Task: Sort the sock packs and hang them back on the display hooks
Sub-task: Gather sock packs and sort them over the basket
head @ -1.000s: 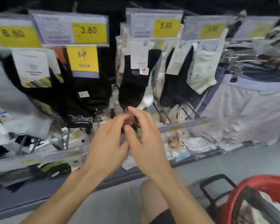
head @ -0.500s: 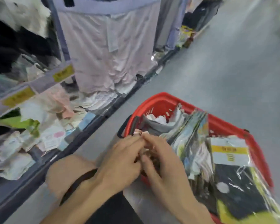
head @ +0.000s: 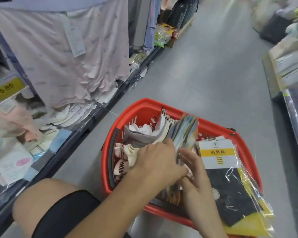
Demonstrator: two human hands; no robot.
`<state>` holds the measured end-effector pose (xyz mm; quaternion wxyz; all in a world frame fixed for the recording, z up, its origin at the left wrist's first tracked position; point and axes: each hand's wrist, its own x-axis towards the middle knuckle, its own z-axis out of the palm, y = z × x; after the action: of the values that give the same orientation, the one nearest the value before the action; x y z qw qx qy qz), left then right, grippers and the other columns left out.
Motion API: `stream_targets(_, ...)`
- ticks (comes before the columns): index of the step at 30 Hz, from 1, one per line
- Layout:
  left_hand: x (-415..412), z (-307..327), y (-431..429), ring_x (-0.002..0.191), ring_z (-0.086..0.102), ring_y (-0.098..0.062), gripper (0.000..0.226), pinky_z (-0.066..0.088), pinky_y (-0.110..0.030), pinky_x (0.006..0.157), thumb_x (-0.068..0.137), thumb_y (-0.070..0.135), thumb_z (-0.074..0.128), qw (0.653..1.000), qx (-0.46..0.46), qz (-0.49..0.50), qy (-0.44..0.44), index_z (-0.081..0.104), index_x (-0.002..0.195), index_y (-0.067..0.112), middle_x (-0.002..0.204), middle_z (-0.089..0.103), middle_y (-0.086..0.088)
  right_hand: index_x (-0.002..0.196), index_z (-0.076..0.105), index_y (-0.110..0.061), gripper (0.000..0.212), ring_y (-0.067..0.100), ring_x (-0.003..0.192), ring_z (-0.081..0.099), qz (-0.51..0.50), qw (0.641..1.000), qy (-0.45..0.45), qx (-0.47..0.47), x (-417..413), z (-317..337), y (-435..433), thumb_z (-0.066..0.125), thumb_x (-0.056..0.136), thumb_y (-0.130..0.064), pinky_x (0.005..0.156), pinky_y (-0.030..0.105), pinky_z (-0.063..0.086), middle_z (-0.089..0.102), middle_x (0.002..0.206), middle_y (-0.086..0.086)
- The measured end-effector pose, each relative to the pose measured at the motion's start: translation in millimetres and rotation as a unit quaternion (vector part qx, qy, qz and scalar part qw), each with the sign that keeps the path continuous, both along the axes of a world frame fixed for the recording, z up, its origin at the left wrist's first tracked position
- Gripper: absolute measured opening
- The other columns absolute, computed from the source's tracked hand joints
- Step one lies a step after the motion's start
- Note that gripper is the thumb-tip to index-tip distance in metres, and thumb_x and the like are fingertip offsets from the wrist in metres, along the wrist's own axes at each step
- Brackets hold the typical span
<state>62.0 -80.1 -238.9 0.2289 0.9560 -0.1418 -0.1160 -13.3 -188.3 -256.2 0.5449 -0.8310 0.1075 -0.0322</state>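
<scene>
A red basket stands on the floor in front of me, filled with sock packs. An upright stack of colourful packs runs down its middle. My left hand lies over the left side of this stack, its fingertips hidden among the packs. My right hand touches the stack's right side with fairly straight fingers. A black sock pack with a yellow label lies flat in clear wrap at the right. Loose cream and pink socks and grey socks fill the left end.
The display shelf at the left holds a yellow 5.80 price tag and piles of pale socks. A pale garment hangs above it. My knee is at lower left. Grey aisle floor runs ahead, with another shelf at right.
My view swung from the sock hooks down to the basket. Both hands left the display and moved into the basket, onto the upright stack of packs.
</scene>
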Motion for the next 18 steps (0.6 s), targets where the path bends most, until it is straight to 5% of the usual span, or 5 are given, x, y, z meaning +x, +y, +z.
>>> stream_targets(3,2.1,-12.4,-2.0,0.108,0.063,-0.037,0.049,0.033,-0.036,0.070,0.082,0.036,0.064,1.000,0.015,0.008,0.004,0.038,0.117,0.013,0.112,0.067,-0.012,0.127,0.050,-0.041,0.078,-0.008,0.127,0.048,-0.003,1.000,0.017,0.001,0.1,-5.9,6.1,0.045,0.080,0.021,0.097,0.008,0.042,0.057,0.131,-0.025)
stream_targets(7,5.6,-19.9,27.6,0.103,0.062,-0.033,0.059,0.047,-0.039,0.075,0.076,0.044,0.068,0.991,-0.077,0.055,0.096,0.038,0.124,0.028,0.101,0.063,-0.004,0.130,0.048,-0.038,0.068,-0.010,0.124,0.051,0.008,1.000,0.004,0.017,7.3,1.4,12.9,0.050,0.088,0.016,0.101,0.011,0.045,0.056,0.134,-0.019)
stream_targets(11,-9.8,-4.1,68.9,0.110,0.062,-0.004,0.060,0.050,-0.036,0.098,0.068,0.040,0.077,0.902,-0.383,0.128,0.155,0.051,0.122,0.043,0.115,0.067,0.017,0.141,0.040,-0.038,0.061,-0.008,0.139,0.033,0.019,0.993,-0.098,-0.064,15.2,25.6,35.3,0.065,0.092,-0.013,0.111,0.025,0.033,0.038,0.148,-0.029)
stream_targets(13,-24.8,10.4,92.3,0.105,0.063,0.003,0.052,0.050,-0.026,0.091,0.068,0.034,0.080,0.859,-0.469,0.159,0.132,0.056,0.111,0.047,0.112,0.067,0.023,0.145,0.031,-0.044,0.070,-0.005,0.145,0.022,0.006,0.985,-0.152,-0.086,23.8,44.3,53.6,0.069,0.087,-0.030,0.111,0.024,0.025,0.023,0.156,-0.027)
stream_targets(18,-69.5,48.4,179.2,0.103,0.063,0.013,0.077,0.052,-0.011,0.079,0.050,0.028,0.090,0.770,-0.570,0.267,0.105,0.056,0.102,0.073,0.113,0.066,0.036,0.131,0.020,-0.071,0.090,-0.022,0.121,0.045,0.099,0.979,-0.135,0.116,52.4,91.0,131.5,0.073,0.063,-0.046,0.096,0.018,0.042,0.042,0.128,-0.051)
